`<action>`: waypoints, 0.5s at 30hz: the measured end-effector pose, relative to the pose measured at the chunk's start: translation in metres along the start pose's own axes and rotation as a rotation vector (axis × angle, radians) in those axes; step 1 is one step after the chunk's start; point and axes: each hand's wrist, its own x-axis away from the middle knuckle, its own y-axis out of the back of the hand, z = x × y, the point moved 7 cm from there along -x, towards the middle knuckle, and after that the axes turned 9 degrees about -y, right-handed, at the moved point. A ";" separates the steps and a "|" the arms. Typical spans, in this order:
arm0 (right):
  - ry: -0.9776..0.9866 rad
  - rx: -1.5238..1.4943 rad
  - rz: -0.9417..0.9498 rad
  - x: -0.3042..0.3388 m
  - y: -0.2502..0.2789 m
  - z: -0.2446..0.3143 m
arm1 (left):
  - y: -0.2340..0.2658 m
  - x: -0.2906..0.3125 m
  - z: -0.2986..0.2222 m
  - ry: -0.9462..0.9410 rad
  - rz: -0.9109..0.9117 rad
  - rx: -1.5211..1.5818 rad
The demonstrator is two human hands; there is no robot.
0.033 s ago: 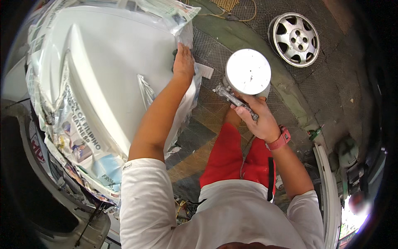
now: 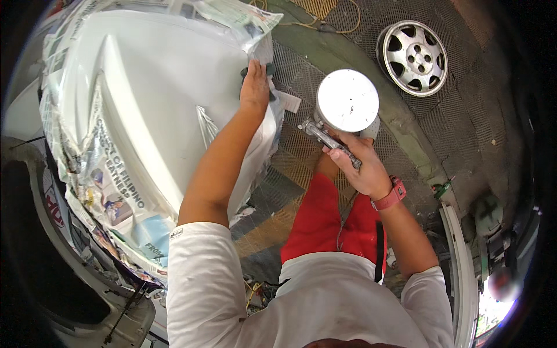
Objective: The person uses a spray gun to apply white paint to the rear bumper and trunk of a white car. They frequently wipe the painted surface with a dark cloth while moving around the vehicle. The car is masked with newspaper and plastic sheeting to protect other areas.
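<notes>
One silver metal spray gun (image 2: pixel 322 135) with a round white cup (image 2: pixel 348 100) is in your right hand (image 2: pixel 366 169), to the right of the big, smooth white car panel (image 2: pixel 174 69). Your right hand is clamped around the handle of the gun. The flat top of the cup has small dark specks on it. A red wristwatch (image 2: pixel 392 198) is on your right wrist, also right of the panel.

Your left hand (image 2: pixel 254 90) lies on the panel's right edge, its fingers close together and pointing away from you. Something dark (image 2: pixel 270 69) peeks out beside those fingers; I cannot tell what it is, or if your hand is closed on it.

Printed newspaper sheets (image 2: pixel 119 180) go around the edges of the panel. Your bright red shorts (image 2: pixel 313 214) are right of the panel's near end. A long, flat green strip (image 2: pixel 400 119) runs along the floor on the panel's right, over dark ribbed mats (image 2: pixel 464 110). Past that strip, well apart from the panel, lies a silver metal car wheel (image 2: pixel 419 58) with holes in it.
</notes>
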 end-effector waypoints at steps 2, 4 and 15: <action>-0.027 -0.054 0.003 0.002 -0.009 -0.001 | -0.049 -0.002 0.007 -0.062 0.049 0.057; -0.024 -0.005 0.084 0.000 -0.006 0.023 | -0.055 0.012 0.036 0.090 0.056 0.136; 0.027 -0.083 0.018 0.005 0.004 0.023 | 0.055 0.171 0.312 0.463 -0.120 -0.176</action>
